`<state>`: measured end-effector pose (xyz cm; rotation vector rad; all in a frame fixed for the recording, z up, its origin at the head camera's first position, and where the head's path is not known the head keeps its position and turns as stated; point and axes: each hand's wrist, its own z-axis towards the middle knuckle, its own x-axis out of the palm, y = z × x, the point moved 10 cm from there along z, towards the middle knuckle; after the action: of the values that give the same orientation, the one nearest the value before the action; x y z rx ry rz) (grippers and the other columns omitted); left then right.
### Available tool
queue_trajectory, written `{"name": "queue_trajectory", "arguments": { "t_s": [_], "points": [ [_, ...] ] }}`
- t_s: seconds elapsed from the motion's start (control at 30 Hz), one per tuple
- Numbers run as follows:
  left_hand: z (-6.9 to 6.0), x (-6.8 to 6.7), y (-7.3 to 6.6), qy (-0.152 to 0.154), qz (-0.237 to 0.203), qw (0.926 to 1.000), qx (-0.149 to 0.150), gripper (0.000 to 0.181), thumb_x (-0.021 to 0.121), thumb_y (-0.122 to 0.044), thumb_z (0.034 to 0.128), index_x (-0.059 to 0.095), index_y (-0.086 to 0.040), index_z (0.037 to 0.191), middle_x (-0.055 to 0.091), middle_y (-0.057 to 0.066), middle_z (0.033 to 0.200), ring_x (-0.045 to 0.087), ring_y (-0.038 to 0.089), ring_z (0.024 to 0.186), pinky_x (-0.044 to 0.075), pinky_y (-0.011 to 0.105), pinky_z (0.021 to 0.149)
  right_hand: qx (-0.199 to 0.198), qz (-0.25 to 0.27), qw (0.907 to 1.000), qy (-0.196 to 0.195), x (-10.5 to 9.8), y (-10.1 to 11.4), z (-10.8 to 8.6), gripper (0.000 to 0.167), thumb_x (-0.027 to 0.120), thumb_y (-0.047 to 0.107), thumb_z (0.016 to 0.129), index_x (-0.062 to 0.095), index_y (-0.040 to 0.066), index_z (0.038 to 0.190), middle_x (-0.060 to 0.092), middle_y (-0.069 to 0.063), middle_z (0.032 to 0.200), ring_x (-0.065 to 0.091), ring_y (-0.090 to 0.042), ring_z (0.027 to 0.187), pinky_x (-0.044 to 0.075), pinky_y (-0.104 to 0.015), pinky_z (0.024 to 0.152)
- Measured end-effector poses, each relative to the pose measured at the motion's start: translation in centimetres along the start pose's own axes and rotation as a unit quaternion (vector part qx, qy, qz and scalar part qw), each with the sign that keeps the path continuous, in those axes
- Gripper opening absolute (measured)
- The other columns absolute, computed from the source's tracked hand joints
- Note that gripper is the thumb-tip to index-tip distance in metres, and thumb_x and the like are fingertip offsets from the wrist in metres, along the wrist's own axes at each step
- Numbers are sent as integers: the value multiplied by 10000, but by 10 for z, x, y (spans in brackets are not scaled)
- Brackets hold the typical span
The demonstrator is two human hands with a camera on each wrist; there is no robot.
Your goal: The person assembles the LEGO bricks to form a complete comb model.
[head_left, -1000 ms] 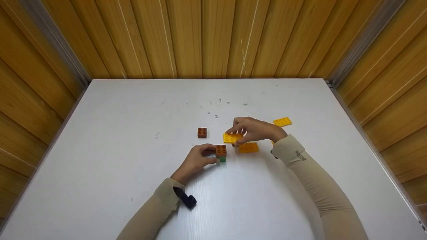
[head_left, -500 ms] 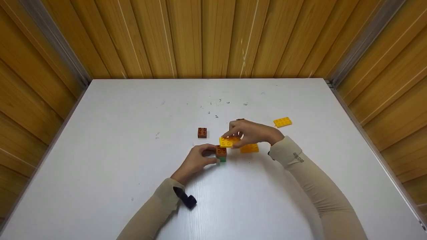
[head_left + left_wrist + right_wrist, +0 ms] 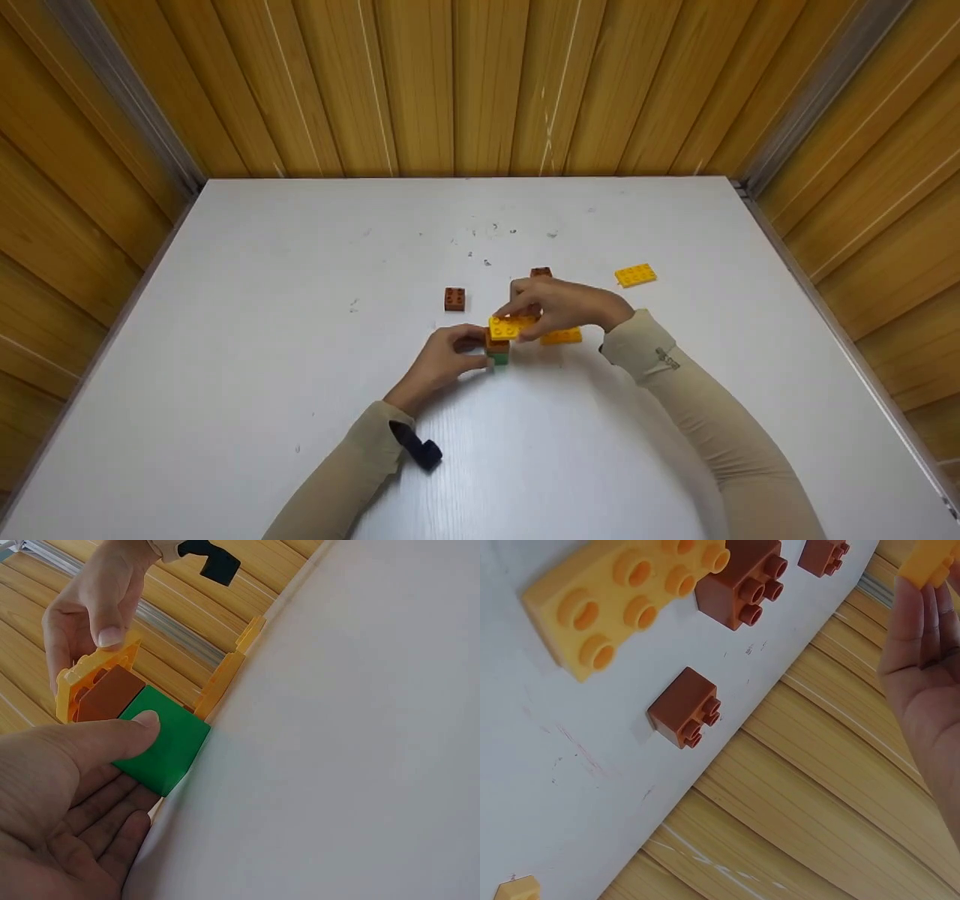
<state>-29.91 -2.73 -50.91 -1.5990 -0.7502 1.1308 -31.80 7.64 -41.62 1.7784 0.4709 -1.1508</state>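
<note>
My left hand (image 3: 439,365) holds a small stack upright on the white table, a green brick (image 3: 169,742) below and a brown brick (image 3: 112,694) on top. In the left wrist view its thumb lies against the green brick's side. My right hand (image 3: 561,304) pinches a flat yellow plate brick (image 3: 502,328) by its edges. That plate lies over the brown brick's studs and looks slightly tilted in the left wrist view. Whether it is pressed onto the studs I cannot tell. At the right wrist view's corner, fingers (image 3: 909,630) of the right hand grip the plate.
A yellow plate brick (image 3: 562,336) lies just right of the stack, partly behind the right hand. Another yellow plate brick (image 3: 635,274) is farther right. Loose brown bricks stand behind the hands, one left (image 3: 454,298) and one farther back (image 3: 541,272). Wood-panelled walls edge the table.
My right hand has carried the yellow plate brick left and toward me, from beside the stack to over the brown brick. The left hand and its stack have stayed in place.
</note>
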Motion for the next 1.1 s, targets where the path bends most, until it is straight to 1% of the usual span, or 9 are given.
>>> {"name": "queue_trajectory", "arguments": {
  "t_s": [0.27,0.57,0.77,1.0,1.1],
  "points": [
    [0,0,1,-7,37,10000,-62,441,757,-106,813,629,-78,1234,663,82,1213,632,217,1115,497,353,993,-1,51,10000,60,4,3,2,438,766,192,820,663,171,1245,503,-21,863,425,-120,773,390,-214,676],
    [0,0,-1,-17,-17,10000,22,435,759,-112,812,629,-54,1223,663,104,1210,633,229,1113,502,353,986,-113,8,9999,90,6,6,3,437,762,206,825,661,149,1246,511,-34,856,437,-120,762,402,-214,669],
    [0,0,0,-8,45,9999,-97,440,757,-106,809,630,-74,1229,662,76,1217,626,210,1124,488,353,1005,-11,-53,9999,113,8,4,2,443,760,221,826,656,167,1253,497,-10,844,430,-113,757,391,-212,659],
    [1,-1,-4,-23,173,9997,165,416,742,-77,819,628,-34,1217,654,117,1215,617,247,1144,485,357,1012,72,-40,9999,72,6,6,2,451,770,230,816,660,156,1246,517,-16,844,427,-125,741,376,-219,641],
    [0,-1,-2,-31,154,9998,103,417,744,-78,817,629,-36,1215,655,115,1213,619,245,1139,487,354,1008,149,-79,9998,109,7,6,2,453,768,236,818,656,156,1251,518,-16,854,433,-123,753,384,-215,649]
  ]
}}
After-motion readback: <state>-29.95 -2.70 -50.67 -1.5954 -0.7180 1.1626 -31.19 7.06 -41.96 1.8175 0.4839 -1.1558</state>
